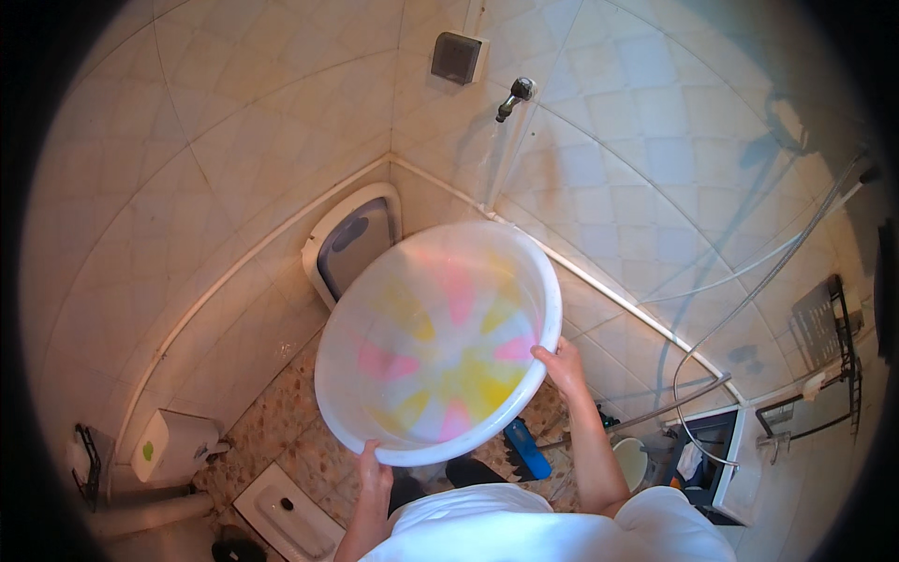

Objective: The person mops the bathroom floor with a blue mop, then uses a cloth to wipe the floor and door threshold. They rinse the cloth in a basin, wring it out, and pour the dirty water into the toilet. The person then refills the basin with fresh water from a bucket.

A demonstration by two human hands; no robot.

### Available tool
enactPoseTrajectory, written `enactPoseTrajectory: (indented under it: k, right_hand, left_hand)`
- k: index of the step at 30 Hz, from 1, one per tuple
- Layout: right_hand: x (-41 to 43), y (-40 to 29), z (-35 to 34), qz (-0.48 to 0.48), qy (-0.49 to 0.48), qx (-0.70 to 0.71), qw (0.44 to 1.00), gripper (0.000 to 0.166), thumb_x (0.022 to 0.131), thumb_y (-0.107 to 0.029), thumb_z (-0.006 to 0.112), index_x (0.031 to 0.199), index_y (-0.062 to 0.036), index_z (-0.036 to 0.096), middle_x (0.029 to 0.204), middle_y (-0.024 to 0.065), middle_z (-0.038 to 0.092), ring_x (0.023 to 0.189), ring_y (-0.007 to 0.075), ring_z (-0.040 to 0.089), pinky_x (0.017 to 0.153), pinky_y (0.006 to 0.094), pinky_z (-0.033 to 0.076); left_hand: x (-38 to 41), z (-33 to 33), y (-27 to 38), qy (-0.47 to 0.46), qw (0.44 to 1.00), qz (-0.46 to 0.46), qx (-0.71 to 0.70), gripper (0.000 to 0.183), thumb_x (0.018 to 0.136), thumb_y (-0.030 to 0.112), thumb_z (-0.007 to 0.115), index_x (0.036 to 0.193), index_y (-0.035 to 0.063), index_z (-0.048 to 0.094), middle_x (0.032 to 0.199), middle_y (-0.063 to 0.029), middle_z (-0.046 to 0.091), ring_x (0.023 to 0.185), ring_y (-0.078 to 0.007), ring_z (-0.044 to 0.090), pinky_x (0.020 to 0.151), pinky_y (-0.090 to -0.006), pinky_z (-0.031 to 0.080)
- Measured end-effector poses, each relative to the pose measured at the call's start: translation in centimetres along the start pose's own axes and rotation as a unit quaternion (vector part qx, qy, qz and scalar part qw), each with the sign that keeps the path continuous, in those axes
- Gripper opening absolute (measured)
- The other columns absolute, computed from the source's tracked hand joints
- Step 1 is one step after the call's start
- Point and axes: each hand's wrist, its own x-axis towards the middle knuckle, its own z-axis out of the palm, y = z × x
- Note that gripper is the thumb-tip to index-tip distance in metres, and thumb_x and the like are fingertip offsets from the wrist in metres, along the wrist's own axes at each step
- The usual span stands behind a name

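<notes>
A large white plastic basin (pixel 449 372) with a pink and yellow petal pattern on its inside is held tilted in front of me. My left hand (pixel 374 469) grips its near left rim, thumb over the edge. At the right rim my right hand (pixel 560 362) holds on, its fingers mostly hidden behind the wall of the basin. Above the basin's far side, a metal wall tap (pixel 516 98) lets down a thin stream of water; where the water lands I cannot tell.
Behind the basin a grey and white tub-like item (pixel 355 242) leans in the corner. A squat toilet (pixel 291 516) lies at lower left, a blue brush (pixel 527 449) on the floor, and a shower hose (pixel 762 281) hangs at right near a dark cabinet (pixel 709 449).
</notes>
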Motion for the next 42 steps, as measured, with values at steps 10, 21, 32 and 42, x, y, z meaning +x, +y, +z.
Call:
enactPoseTrajectory:
  k: [10,21,32,42]
  right_hand:
    - [3.9,1.3,-2.3,-0.019,-0.073,0.104,0.992,0.027,0.077,-0.006,0.066,0.102,0.0045,0.062,0.091,0.0078,0.067,0.079,0.0129,0.062,0.071,0.0271,0.049]
    - [5.2,1.6,-3.4,-0.009,-0.094,0.144,0.985,0.022,0.079,-0.005,0.066,0.098,0.0050,0.062,0.089,0.0068,0.067,0.078,0.0121,0.061,0.070,0.0263,0.048]
    - [5.8,-1.9,0.7,-0.031,-0.085,0.074,0.993,0.021,0.075,-0.007,0.067,0.092,0.0051,0.062,0.081,0.0091,0.065,0.072,0.0161,0.061,0.065,0.0289,0.048]
    - [-1.9,6.0,-1.2,-0.024,-0.171,0.104,0.979,0.033,0.080,0.000,0.065,0.112,0.0032,0.058,0.101,0.0074,0.065,0.087,0.0127,0.061,0.077,0.0282,0.049]
  left_hand:
    - [-2.6,0.4,-7.6,0.024,0.996,0.024,-0.079,0.050,0.075,-0.003,0.057,0.123,-0.0010,0.045,0.112,-0.0123,0.055,0.104,-0.0273,0.056,0.091,-0.0399,0.049]
    - [-5.6,4.4,-6.0,0.042,0.997,0.052,-0.028,0.050,0.076,-0.003,0.054,0.125,-0.0021,0.043,0.112,-0.0133,0.055,0.102,-0.0288,0.057,0.089,-0.0412,0.051]
    - [0.8,0.2,-6.4,0.025,0.996,0.020,-0.084,0.042,0.077,0.002,0.054,0.118,-0.0017,0.045,0.111,-0.0140,0.055,0.104,-0.0307,0.056,0.094,-0.0462,0.048]
    - [-3.5,-11.0,-11.9,-0.014,0.990,-0.086,-0.108,0.047,0.075,0.008,0.054,0.121,-0.0007,0.047,0.115,-0.0141,0.056,0.111,-0.0331,0.053,0.100,-0.0459,0.044]
